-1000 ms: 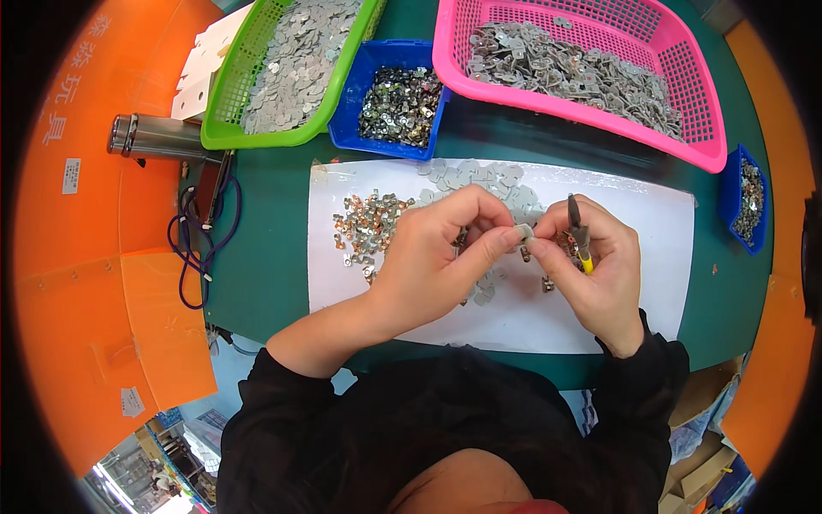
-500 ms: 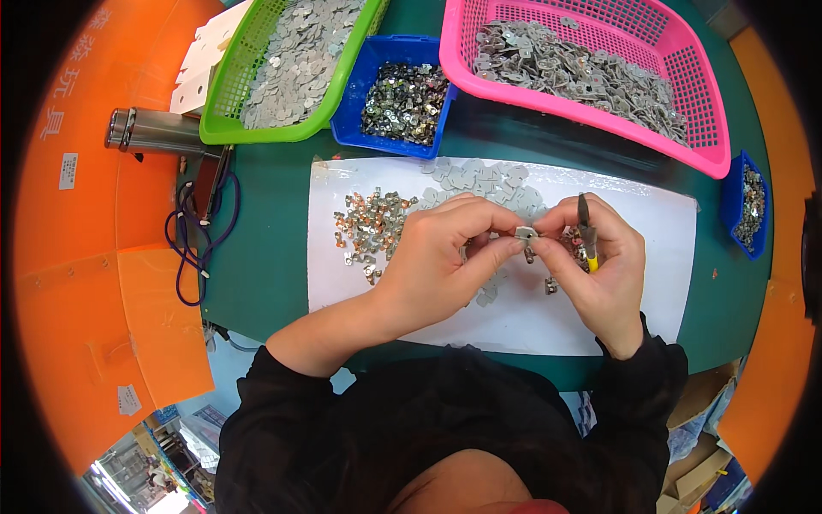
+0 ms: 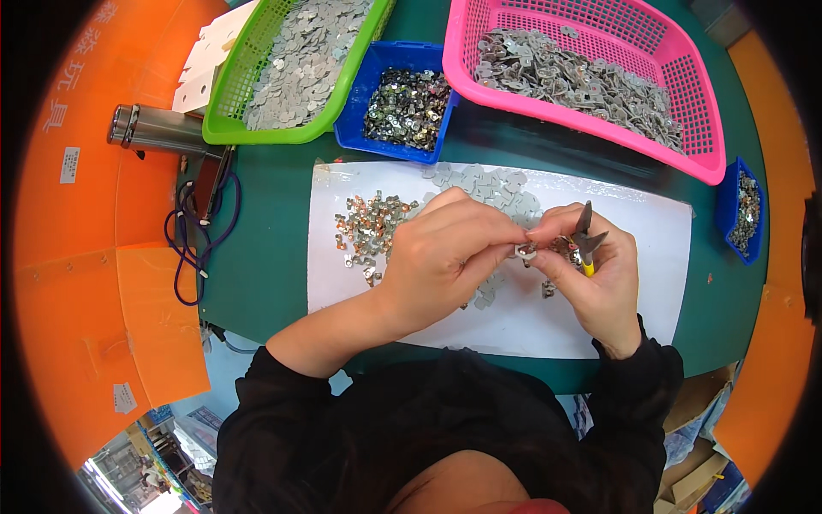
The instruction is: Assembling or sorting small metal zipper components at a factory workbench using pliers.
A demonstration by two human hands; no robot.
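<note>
My left hand (image 3: 445, 257) pinches a small grey plate (image 3: 525, 253) between thumb and forefinger above the white sheet. The fingertips of my right hand (image 3: 599, 287) meet it from the other side. A small metal part seems to be on the plate, mostly covered by the fingers. Tucked in my right hand is a pair of pliers (image 3: 588, 242) with a yellow handle; its dark pointed jaws stick up, spread apart. Loose silver and copper-coloured metal clips (image 3: 370, 227) lie left of my left hand. Flat grey plates (image 3: 492, 190) are spread beyond both hands.
At the back stand a green basket (image 3: 330, 124) of grey plates, a blue bin (image 3: 428, 154) of metal clips and a pink basket (image 3: 591, 127) of grey pieces. A smaller blue bin (image 3: 730, 201) is at right. A steel flask (image 3: 167, 128) and a cord (image 3: 233, 214) lie left.
The small plate has turned and dipped slightly between my fingertips. The pliers have shifted in my right hand, and their jaws now show spread apart.
</note>
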